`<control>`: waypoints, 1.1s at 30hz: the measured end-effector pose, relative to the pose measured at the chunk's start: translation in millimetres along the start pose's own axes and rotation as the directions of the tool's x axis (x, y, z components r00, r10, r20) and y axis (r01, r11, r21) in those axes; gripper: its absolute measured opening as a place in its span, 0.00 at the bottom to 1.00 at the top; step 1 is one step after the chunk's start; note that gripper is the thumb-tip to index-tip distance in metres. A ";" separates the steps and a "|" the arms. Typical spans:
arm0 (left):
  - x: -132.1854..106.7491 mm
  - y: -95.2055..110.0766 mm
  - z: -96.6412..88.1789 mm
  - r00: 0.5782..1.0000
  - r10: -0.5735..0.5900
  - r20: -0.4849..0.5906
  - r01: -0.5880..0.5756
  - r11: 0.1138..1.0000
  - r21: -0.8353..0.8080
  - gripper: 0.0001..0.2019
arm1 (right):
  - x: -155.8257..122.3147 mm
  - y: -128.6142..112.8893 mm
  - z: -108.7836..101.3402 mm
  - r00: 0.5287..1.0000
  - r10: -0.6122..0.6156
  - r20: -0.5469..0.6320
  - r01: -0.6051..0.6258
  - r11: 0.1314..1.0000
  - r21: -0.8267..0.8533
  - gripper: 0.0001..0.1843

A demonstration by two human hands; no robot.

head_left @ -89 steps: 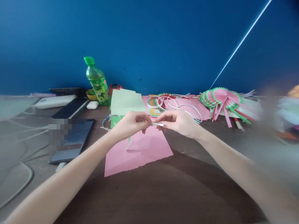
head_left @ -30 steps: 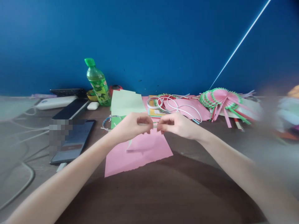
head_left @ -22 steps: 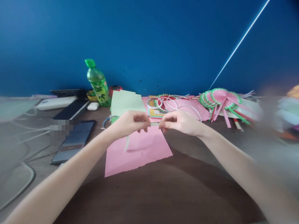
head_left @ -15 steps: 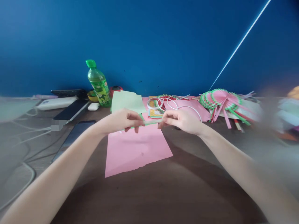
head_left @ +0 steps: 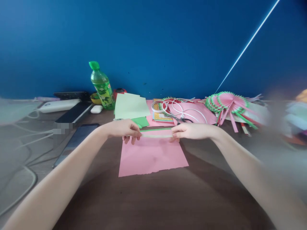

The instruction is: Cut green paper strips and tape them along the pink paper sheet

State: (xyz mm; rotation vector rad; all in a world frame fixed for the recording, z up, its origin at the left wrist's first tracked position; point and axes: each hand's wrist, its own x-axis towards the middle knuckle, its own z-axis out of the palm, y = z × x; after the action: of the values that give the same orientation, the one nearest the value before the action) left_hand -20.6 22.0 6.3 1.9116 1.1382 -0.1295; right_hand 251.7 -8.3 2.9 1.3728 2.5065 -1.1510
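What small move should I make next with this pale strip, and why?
Probably press the pale strip flat onto the pink paper: your left hand and right hand hold it straight between them, and it runs near the paper's far edge.

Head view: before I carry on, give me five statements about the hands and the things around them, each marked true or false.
1. The left hand and the right hand hold a pale strip between them. True.
2. The right hand grips the scissors. False: they lie beyond that hand, and its fingers are on the strip.
3. The green-capped bottle stands to the left of the pale green sheet. True.
4. The near edge of the front pink sheet is perfectly straight. False: it is ragged.
5. The pleated pink-and-green paper piece lies to the right of the bottle. True.
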 end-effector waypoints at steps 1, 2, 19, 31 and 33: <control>-0.2 1.1 0.6 1.000 0.003 0.000 -0.003 1.000 0.005 0.11 | -1.5 0.7 -2.0 1.000 0.005 0.012 -0.005 1.000 -0.005 0.12; -0.1 2.1 1.5 1.000 0.007 0.000 -0.007 1.000 0.010 0.10 | -2.8 1.1 -3.6 1.000 0.011 0.018 -0.011 1.000 -0.014 0.12; 13.4 -22.4 -6.7 0.898 0.092 -0.429 0.031 0.962 0.271 0.17 | -8.7 7.8 -12.7 0.997 0.021 0.078 -0.010 0.989 -0.147 0.14; -1.6 26.3 19.9 0.907 0.284 -0.311 -0.288 0.957 0.034 0.17 | -17.6 -17.7 -8.6 0.986 -0.147 -0.075 0.155 0.979 0.130 0.12; -10.5 43.9 33.1 0.907 0.303 -0.292 -0.308 0.951 0.031 0.16 | -18.2 -28.5 -3.4 0.977 -0.186 -0.104 0.203 0.962 0.182 0.12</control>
State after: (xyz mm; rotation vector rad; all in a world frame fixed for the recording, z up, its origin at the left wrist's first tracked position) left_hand 17.2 -17.3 19.0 2.1170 1.0054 0.3472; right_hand 242.4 -28.2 28.8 1.2620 2.7044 -1.4344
